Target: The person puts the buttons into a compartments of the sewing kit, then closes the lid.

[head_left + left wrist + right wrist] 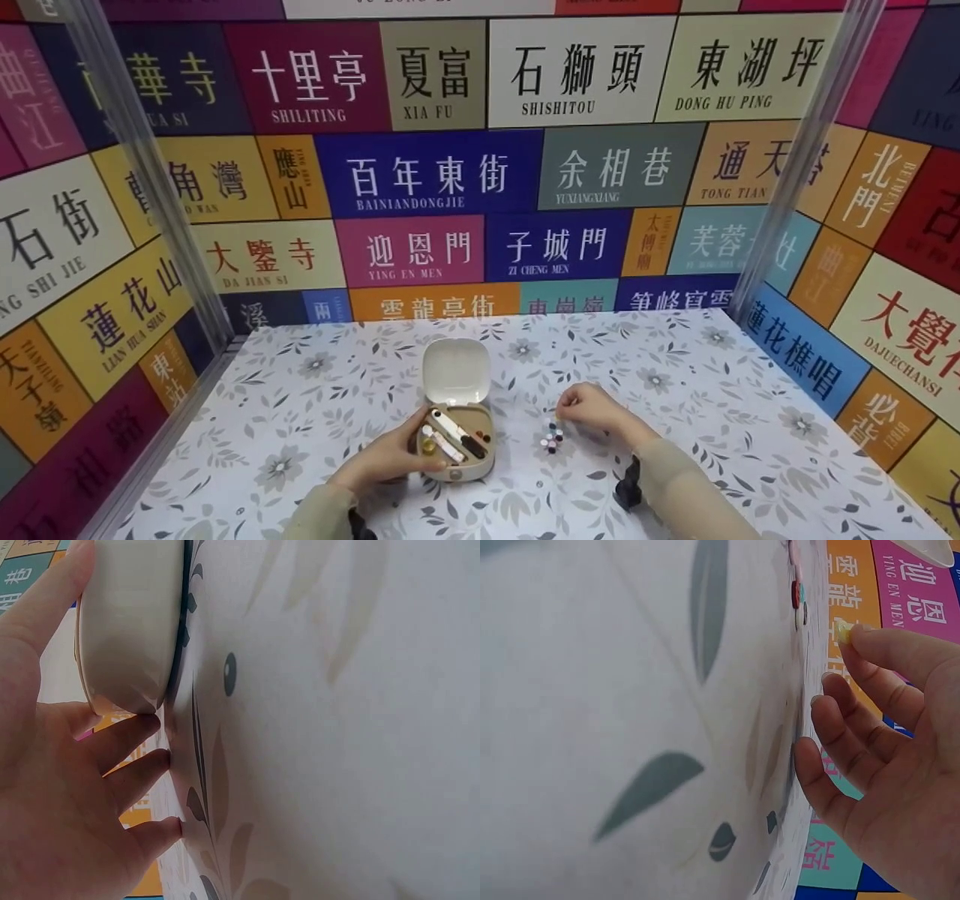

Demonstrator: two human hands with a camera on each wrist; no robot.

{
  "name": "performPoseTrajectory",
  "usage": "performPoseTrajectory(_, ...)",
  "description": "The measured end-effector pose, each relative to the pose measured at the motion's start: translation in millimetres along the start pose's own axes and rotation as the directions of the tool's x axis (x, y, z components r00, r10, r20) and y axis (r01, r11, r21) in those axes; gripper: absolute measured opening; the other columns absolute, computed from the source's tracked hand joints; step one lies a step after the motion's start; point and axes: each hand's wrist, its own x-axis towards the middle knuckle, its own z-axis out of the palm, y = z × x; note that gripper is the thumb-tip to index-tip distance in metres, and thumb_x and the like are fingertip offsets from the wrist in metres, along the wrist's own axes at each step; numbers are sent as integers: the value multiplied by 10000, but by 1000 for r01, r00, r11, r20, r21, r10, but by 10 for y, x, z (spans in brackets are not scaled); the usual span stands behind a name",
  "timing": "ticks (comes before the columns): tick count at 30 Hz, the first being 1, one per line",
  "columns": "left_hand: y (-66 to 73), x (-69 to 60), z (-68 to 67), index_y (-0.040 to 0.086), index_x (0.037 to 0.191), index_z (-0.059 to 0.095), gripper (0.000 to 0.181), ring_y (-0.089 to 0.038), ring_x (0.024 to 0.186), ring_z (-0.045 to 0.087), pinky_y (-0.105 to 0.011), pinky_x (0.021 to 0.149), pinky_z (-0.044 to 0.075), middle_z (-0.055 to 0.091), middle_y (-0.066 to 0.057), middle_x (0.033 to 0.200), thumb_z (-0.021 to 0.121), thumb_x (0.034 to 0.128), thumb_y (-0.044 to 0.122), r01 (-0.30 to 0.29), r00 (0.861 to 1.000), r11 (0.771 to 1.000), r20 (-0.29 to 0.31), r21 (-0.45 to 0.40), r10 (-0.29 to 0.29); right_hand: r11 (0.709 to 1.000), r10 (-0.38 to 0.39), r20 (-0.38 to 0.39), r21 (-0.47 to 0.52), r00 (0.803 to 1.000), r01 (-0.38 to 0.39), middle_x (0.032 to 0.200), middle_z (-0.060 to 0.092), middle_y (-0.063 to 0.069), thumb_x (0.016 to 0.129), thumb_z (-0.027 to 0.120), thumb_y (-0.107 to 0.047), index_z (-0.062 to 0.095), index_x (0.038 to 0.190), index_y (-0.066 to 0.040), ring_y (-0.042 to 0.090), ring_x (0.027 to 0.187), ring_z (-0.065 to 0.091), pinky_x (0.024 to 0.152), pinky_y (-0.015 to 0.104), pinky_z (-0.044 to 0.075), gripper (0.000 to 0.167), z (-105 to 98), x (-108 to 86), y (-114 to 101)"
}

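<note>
A small cream case (452, 474) stands on the table with its hinged lid (456, 369) raised. Inside lie a white-and-black stick (459, 431), a pale pink-and-white tube (444, 444) and a few small dark red pieces. My left hand (390, 455) holds the case at its left side, thumb along the front, fingers toward the back. In the right wrist view, my right hand (889, 709) pinches a tiny yellow piece (844, 631) between thumb and index finger, above the table. Just in front of that hand lies a cluster of small coloured bead-like pieces (552, 438).
A white cloth with grey flowers and leaves covers the table (300, 420). Behind it rises a wall of coloured panels (427, 172) with Chinese lettering. Clear upright strips (772, 172) stand at the corners.
</note>
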Motion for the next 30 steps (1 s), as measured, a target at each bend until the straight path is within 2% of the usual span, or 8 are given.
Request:
performPoseTrajectory(4, 5, -5, -7, 232, 1569, 151, 1139, -420, 1427, 173, -641, 1115, 102, 200, -163, 1585, 848, 692, 445, -13, 1000, 1000, -3, 3, 13, 1000, 19, 6, 11, 1000, -19, 797, 648, -16, 847, 662, -108, 704, 829, -41, 109, 670, 509, 611, 259, 443, 81, 11, 5, -31)
performPoseTrajectory(9, 11, -13, -8, 196, 1569, 149, 1122, -414, 1431, 161, -622, 1125, 98, 196, -184, 1581, 857, 716, 368, -39, 999, 998, -5, -41, 39, 998, 42, 17, 38, 999, -43, 791, 650, -11, 852, 654, -103, 708, 838, -37, 107, 658, 503, 609, 258, 442, 86, 34, 31, -84)
performPoseTrajectory(13, 7, -12, 0, 212, 1569, 147, 1118, -411, 1434, 154, -624, 1125, 83, 197, -171, 1584, 854, 717, 366, -26, 1000, 998, -4, -56, 26, 997, 61, 26, 53, 998, -62, 773, 634, -14, 844, 666, -98, 700, 833, -38, 107, 654, 506, 600, 248, 439, 70, 65, 72, -112)
performPoseTrajectory(21, -17, 7, 6, 240, 1568, 152, 1133, -416, 1432, 160, -636, 1119, 84, 199, -165, 1585, 855, 697, 411, -7, 1000, 999, -13, -37, 6, 999, 20, 7, 32, 1000, -20, 774, 618, -21, 811, 678, -96, 692, 810, -41, 123, 697, 511, 642, 282, 448, 56, 109, 126, -146)
performPoseTrajectory(30, -7, 3, 6, 243, 1568, 154, 1129, -430, 1429, 154, -664, 1103, 68, 190, -161, 1587, 847, 695, 430, -4, 1000, 1000, -15, -29, 3, 996, 17, 10, 93, 1000, -18, 795, 633, -5, 812, 676, -76, 683, 826, -22, 124, 704, 531, 657, 288, 469, 56, 143, 142, -209)
